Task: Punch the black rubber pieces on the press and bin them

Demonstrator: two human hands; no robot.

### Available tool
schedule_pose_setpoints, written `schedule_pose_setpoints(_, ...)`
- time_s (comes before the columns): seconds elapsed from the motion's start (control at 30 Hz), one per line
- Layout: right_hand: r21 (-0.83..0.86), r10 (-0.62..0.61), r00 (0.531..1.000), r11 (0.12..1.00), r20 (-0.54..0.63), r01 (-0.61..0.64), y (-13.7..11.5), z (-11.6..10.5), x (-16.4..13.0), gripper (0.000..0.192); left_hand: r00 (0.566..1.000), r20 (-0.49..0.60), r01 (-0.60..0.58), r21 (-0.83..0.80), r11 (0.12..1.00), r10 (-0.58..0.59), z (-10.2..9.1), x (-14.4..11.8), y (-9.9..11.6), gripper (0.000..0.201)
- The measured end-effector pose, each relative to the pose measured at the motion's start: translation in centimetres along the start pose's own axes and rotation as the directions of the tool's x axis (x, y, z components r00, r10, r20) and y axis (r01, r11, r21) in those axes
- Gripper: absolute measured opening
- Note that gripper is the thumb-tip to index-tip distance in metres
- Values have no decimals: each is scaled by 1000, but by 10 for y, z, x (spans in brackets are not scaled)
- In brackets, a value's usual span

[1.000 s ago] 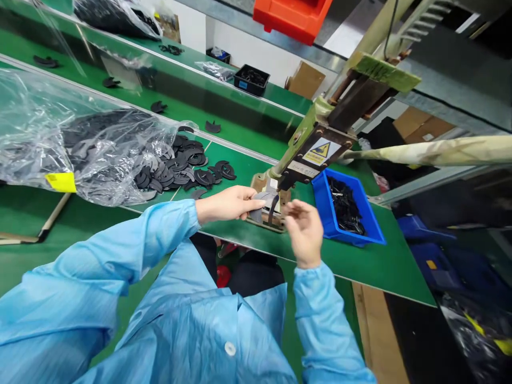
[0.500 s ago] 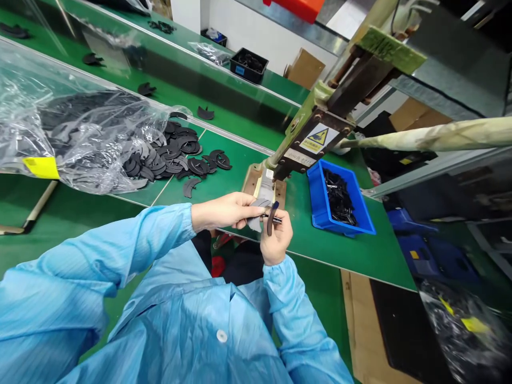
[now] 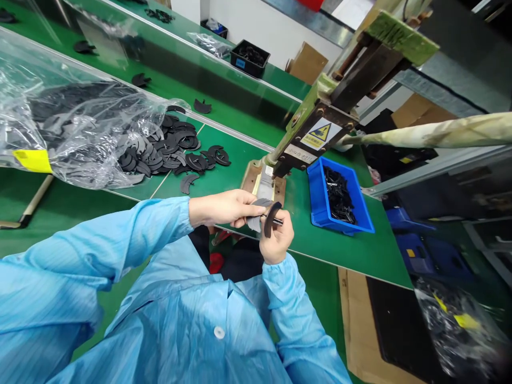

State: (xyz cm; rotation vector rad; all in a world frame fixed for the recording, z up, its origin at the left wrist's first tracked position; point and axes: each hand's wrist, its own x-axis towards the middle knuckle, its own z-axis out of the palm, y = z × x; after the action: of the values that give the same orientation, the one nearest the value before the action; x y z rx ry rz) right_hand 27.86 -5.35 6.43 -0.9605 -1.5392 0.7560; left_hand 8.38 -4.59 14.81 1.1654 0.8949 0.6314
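My left hand (image 3: 224,208) pinches a small stack of grey curved pieces (image 3: 255,213) just above the near edge of the green table (image 3: 360,250). My right hand (image 3: 277,239) meets it from below and grips one dark curved piece (image 3: 270,217) held on edge, with a thin black pin poking out beside it. Both hands sit in front of the press's brown base plate (image 3: 256,184), under the green press head (image 3: 316,133).
A pile of dark curved pieces (image 3: 172,154) spills from a clear plastic bag (image 3: 68,128) at the left. A blue bin (image 3: 340,200) with small black parts stands right of the press. The press's long wrapped lever (image 3: 440,133) reaches out to the right. A black tray (image 3: 251,58) sits far back.
My right hand closed in from the right to meet my left and took hold of a dark curved piece. Both hands drew back slightly from the press base toward me.
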Motion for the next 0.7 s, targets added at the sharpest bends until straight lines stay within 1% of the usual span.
schedule_pose_setpoints(0.03,-9,-5,1000,1000,2,5,0,0,0,20,1000,15,-4,-23,1000,5,-2,2,-1,52)
schedule_pose_setpoints(0.1,-33,-7,1000,999,21,8,0,1,2,18,1000,-5,-26,-21,999,26,-5,5,-3,53)
schedule_pose_setpoints(0.2,-77,-18,997,997,76,24,2,-5,5,20,997,-50,-60,44,997,62,-10,8,-6,53)
schedule_pose_setpoints(0.27,-111,-47,992,992,115,60,3,-12,7,21,995,-62,-74,86,994,79,-13,9,-8,52)
schedule_pose_setpoints(0.3,-130,-68,989,988,132,86,4,-16,8,20,991,-88,-88,108,990,98,-13,8,-8,51)
schedule_pose_setpoints(0.33,-149,-92,985,982,149,114,3,-20,9,18,982,-136,-115,137,984,133,-13,7,-9,48)
schedule_pose_setpoints(0.37,-169,-116,979,975,165,144,3,-23,10,17,960,-209,-151,181,972,188,-12,5,-9,45)
schedule_pose_setpoints(0.4,-187,-139,973,967,181,173,2,-25,10,15,921,-291,-192,243,951,260,-10,2,-9,42)
schedule_pose_setpoints(0.43,-202,-161,967,959,196,201,2,-26,10,14,872,-354,-227,320,920,338,-8,0,-8,39)
schedule_pose_setpoints(0.47,-215,-181,961,950,209,225,1,-26,11,13,828,-381,-253,401,881,411,-6,-3,-7,36)
schedule_pose_setpoints(0.5,-225,-198,955,942,219,247,1,-26,11,12,804,-368,-271,473,838,467,-4,-6,-6,34)
schedule_pose_setpoints(0.53,-234,-214,950,935,227,266,0,-26,11,12,802,-327,-283,527,801,499,-2,-7,-5,32)
schedule_pose_setpoints(0.6,-245,-236,942,924,238,293,1,-26,10,12,832,-238,-298,569,766,501,0,-8,-5,34)
schedule_pose_setpoints(0.63,-248,-244,939,920,241,302,1,-26,10,13,847,-217,-296,566,769,486,0,-6,-6,36)
schedule_pose_setpoints(0.7,-251,-256,937,916,237,313,2,-27,9,13,866,-228,-273,531,802,446,-1,-1,-12,39)
